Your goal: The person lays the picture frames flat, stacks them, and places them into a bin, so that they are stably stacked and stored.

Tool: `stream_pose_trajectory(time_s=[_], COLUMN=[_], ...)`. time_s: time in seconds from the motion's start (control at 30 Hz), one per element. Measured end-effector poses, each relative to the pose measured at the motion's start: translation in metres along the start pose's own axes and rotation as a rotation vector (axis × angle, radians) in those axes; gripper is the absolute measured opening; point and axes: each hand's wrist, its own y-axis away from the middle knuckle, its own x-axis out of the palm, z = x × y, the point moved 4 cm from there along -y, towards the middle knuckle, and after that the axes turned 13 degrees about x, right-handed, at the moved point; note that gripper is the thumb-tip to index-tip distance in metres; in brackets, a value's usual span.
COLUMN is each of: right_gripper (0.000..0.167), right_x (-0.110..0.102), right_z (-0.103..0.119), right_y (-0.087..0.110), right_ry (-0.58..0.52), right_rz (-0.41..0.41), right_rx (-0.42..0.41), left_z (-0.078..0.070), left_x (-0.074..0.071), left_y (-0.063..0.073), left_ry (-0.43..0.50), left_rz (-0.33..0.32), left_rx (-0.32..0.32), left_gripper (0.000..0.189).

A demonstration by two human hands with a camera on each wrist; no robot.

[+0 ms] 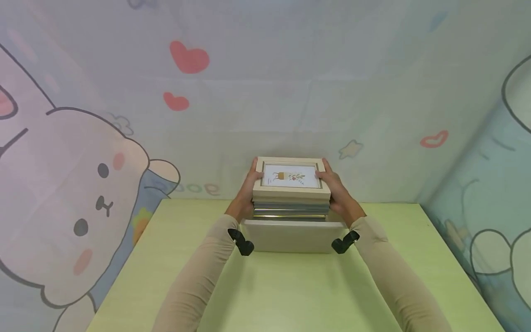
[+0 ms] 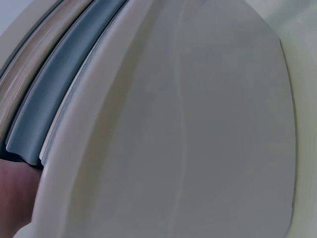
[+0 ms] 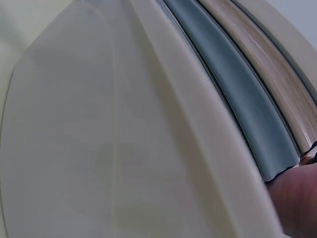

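A stack of picture frames is held level between my two hands. On top lies a cream picture frame (image 1: 290, 195) with a small plant print behind its pane. My left hand (image 1: 245, 193) grips the stack's left side, thumb over the top frame's edge. Gripping the opposite side is my right hand (image 1: 338, 191), its thumb likewise on top. Under the cream one, a wood-toned frame (image 2: 37, 69) and a blue-grey frame (image 3: 233, 89) show in the wrist views. The stack's lower part is hidden behind the front wall of a white box (image 1: 292, 237). The fingers underneath are out of sight.
The white box stands on a pale green table (image 1: 290, 290), near its back edge. Behind the table hangs a printed cloth backdrop (image 1: 265, 110) with hearts and a cartoon rabbit. Black wrist cameras (image 1: 241, 242) sit on both sleeves, close to the box's front corners.
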Motion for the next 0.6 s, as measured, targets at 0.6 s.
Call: stream_pose_trajectory(time_s=[0.6], right_gripper=[0.074], right_x=[-0.005], right_z=[-0.014], right_y=[-0.009], right_ry=[-0.018], right_rz=[0.002], right_rx=[0.07], left_z=[0.044], left_x=[-0.011], left_y=[-0.019], left_ry=[0.068], left_rz=[-0.015], left_rx=[-0.034], left_gripper=[0.074])
